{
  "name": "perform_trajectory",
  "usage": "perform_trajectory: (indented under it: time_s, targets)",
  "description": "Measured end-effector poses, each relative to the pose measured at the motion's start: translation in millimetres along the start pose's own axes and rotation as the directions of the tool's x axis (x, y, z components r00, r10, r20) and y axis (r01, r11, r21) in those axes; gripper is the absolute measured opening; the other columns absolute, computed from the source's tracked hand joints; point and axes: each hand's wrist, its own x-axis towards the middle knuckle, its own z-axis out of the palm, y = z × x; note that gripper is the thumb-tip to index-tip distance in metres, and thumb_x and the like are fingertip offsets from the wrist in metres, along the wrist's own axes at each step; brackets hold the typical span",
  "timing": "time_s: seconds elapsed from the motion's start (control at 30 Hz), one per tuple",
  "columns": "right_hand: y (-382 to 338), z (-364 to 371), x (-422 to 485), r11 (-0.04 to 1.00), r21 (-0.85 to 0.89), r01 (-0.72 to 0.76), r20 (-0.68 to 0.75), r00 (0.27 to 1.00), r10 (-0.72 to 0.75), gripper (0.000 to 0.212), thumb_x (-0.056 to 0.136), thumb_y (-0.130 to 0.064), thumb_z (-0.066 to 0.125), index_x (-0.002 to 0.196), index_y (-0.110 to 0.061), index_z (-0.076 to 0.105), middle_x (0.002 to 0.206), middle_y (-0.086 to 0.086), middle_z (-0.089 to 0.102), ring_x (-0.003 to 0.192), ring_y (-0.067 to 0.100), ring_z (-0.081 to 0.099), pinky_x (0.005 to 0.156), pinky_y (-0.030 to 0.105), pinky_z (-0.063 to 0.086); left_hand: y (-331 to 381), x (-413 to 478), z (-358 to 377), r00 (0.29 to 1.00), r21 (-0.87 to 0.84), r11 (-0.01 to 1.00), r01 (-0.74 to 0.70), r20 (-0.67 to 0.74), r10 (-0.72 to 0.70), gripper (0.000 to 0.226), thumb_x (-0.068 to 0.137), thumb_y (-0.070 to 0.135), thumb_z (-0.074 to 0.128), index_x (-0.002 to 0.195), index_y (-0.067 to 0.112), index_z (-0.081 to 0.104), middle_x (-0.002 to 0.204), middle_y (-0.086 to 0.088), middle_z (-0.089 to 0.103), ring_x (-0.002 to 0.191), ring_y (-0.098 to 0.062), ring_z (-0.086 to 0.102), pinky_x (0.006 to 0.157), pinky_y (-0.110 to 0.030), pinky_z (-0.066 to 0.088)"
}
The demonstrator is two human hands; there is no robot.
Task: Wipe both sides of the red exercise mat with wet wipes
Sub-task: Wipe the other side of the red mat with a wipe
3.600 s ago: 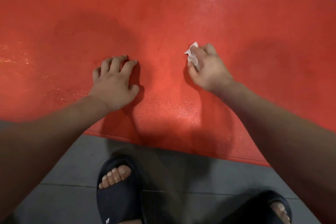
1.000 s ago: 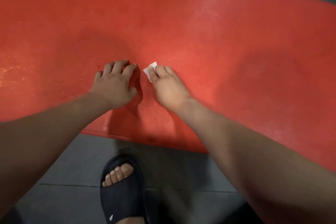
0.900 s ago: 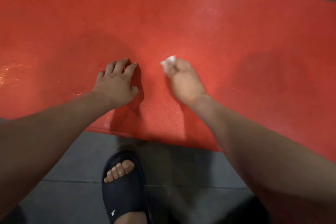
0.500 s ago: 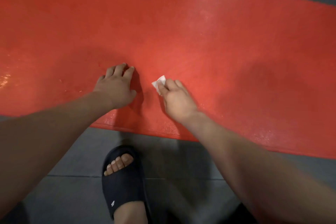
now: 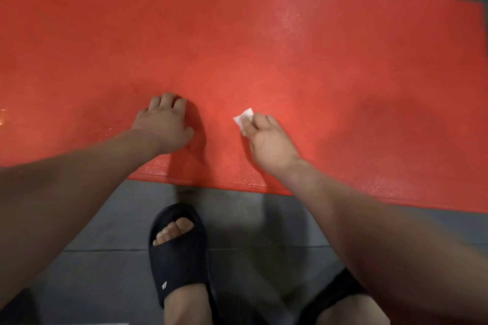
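A grey tiled floor fills the foreground, where a black slide sandal shows toes. A second sandal is mostly hidden behind the right forearm. Past them the red exercise mat lies flat, cut off at the left. The left hand rests palm-down on it, fingers loosely bent and holding nothing. The right hand pinches a white wet wipe against the mat, with most of the wipe tucked under the fingers. Damp glints are hard to make out.
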Motion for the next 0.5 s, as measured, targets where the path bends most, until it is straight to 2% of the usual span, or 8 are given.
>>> perform_trajectory:
  time_s: [0.07, 0.1, 0.3, 0.4, 0.5]
  targets:
    - [-0.7, -6.0, 0.9, 0.996, 0.033, 0.077, 0.049, 0.996, -0.079, 0.056, 0.083, -0.003, 0.054, 0.138, -0.004, 0.051, 0.106, 0.014, 0.055, 0.092, 0.034, 0.052, 0.084, 0.043, 0.050, 4.0, 4.6, -0.4, 1.000, -0.001, 1.000, -0.010, -0.024, 0.010, 0.063, 0.089, 0.044, 0.059, 0.142, 0.014, 0.041, 0.145, -0.011, 0.038, 0.137, -0.035, 0.033, 0.106, -0.053, 0.040]
    - [1.9, -11.2, 5.0, 0.997, 0.035, 0.071, 0.042, 0.996, -0.073, 0.055, 0.083, -0.003, 0.054, 0.139, -0.005, 0.051, 0.105, 0.014, 0.054, 0.092, 0.035, 0.052, 0.084, 0.043, 0.049, 6.0, 7.3, -1.8, 0.999, -0.003, 1.000, -0.010, -0.033, 0.010, 0.061, 0.089, 0.044, 0.059, 0.139, 0.013, 0.043, 0.142, -0.012, 0.040, 0.135, -0.035, 0.034, 0.104, -0.053, 0.040]
    - [39.4, -40.2, 58.0, 0.984, 0.120, -0.134, -0.078, 0.987, 0.144, 0.048, 0.087, -0.006, 0.049, 0.135, -0.007, 0.056, 0.103, 0.018, 0.053, 0.095, 0.038, 0.053, 0.086, 0.040, 0.044, 18.2, 39.7, -13.0, 0.983, -0.051, 0.994, -0.097, -0.160, 0.087, 0.052, 0.087, 0.039, 0.056, 0.133, 0.016, 0.050, 0.136, -0.013, 0.046, 0.128, -0.037, 0.039, 0.102, -0.052, 0.040]
    - [60.0, -46.6, 84.3, 0.978, 0.114, -0.175, -0.102, 0.977, 0.187, 0.046, 0.087, -0.008, 0.047, 0.133, -0.009, 0.056, 0.103, 0.019, 0.053, 0.097, 0.039, 0.053, 0.086, 0.040, 0.045, 24.3, 63.6, -22.5, 0.968, -0.068, 0.988, -0.136, -0.220, 0.118, 0.052, 0.086, 0.037, 0.057, 0.134, 0.016, 0.052, 0.135, -0.013, 0.047, 0.127, -0.038, 0.040, 0.102, -0.053, 0.039]
    - [85.5, -47.9, 107.3, 0.971, 0.082, -0.222, -0.118, 0.966, 0.231, 0.045, 0.087, -0.019, 0.040, 0.128, -0.009, 0.057, 0.104, 0.020, 0.055, 0.098, 0.042, 0.054, 0.088, 0.044, 0.047, 26.5, 91.0, -32.2, 0.953, -0.088, 0.983, -0.163, -0.273, 0.134, 0.052, 0.086, 0.036, 0.057, 0.134, 0.015, 0.052, 0.136, -0.014, 0.047, 0.127, -0.038, 0.041, 0.101, -0.054, 0.039]
